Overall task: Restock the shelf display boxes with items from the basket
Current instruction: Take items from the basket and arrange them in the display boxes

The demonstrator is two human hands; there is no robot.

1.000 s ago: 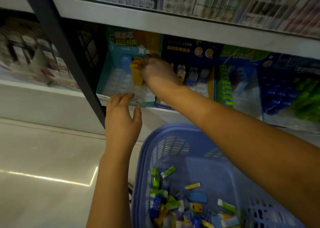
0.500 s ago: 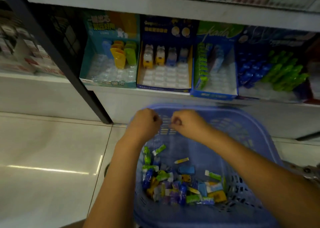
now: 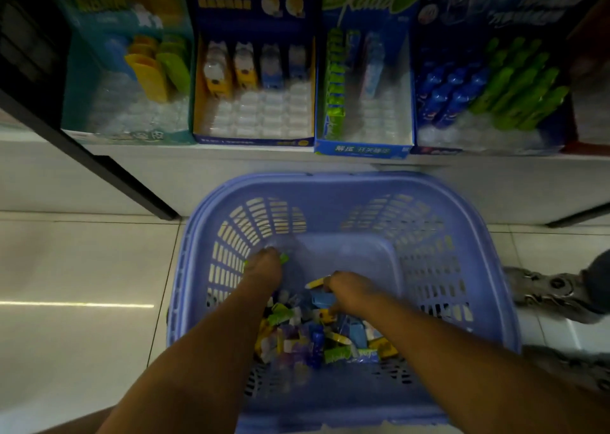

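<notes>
Shelf display boxes (image 3: pixel 254 116) are waiting beyond the hands — the left hand (image 3: pixel 264 270) is gripping a green item (image 3: pixel 284 258) for restocking, the right hand (image 3: pixel 355 293) rummaging beside it, grasp unclear.

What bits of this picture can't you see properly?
Head view, the left hand: its fingers curl underneath, so whether it holds anything is hidden.
The right hand: its fingertips are buried among the items.
Labels on the items: blurred and too small to read.
The display boxes: their tops are cut off by the upper edge.
</notes>
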